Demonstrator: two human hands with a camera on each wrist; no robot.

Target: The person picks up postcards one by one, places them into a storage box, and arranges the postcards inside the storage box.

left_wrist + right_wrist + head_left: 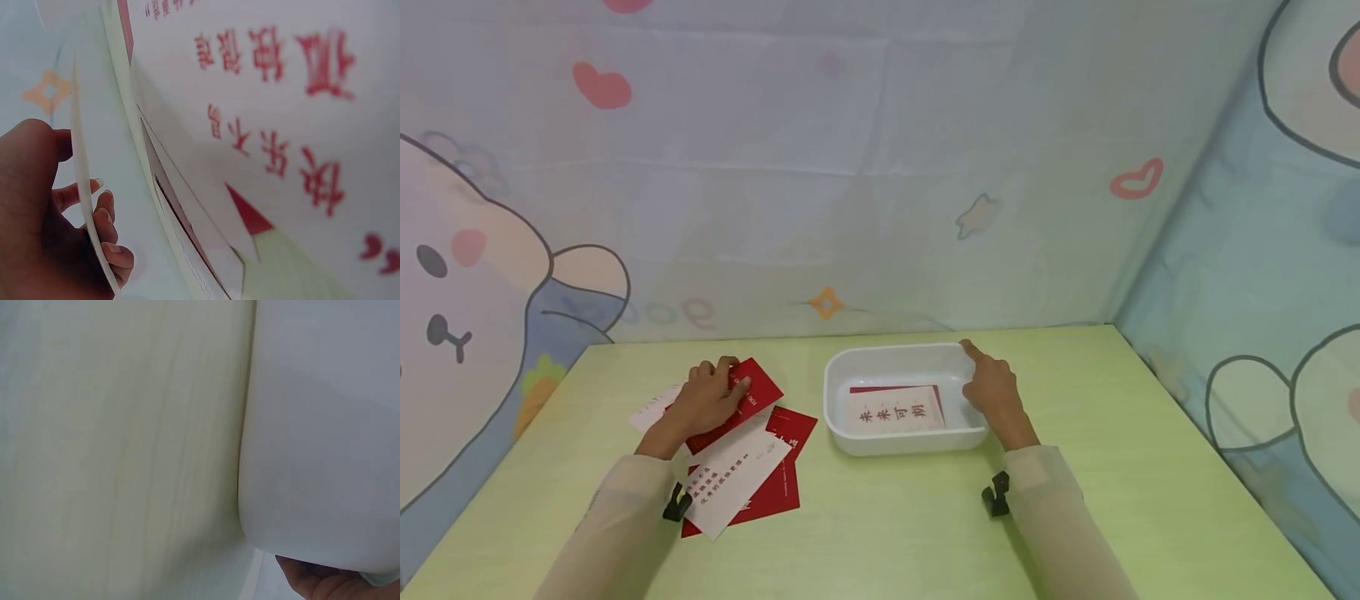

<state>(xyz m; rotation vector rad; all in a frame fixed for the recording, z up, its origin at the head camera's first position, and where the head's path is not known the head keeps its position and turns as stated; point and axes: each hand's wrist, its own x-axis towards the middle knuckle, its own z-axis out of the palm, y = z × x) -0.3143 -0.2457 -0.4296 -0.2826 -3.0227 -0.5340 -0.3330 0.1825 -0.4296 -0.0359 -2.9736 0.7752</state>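
My left hand [706, 398] holds a red card [760, 382] above a loose spread of cards on the left; the left wrist view has this card [80, 162] edge-on between thumb and fingers. Beneath lie a white card [741, 475] with red characters and red cards [778, 492]. At the right end of a white plastic basin [906, 446], my right hand [995, 390] grips the rim, its index finger along the far corner. Inside the basin lies a white card [895, 410] with red characters, over a red one. The basin's side hides most of that hand in the right wrist view.
A pale green-yellow table [1150, 467] carries everything. Behind it hangs a cloth backdrop [850, 192] with cartoon prints, which continues along both sides. Another white card [655, 407] pokes out left of the left hand.
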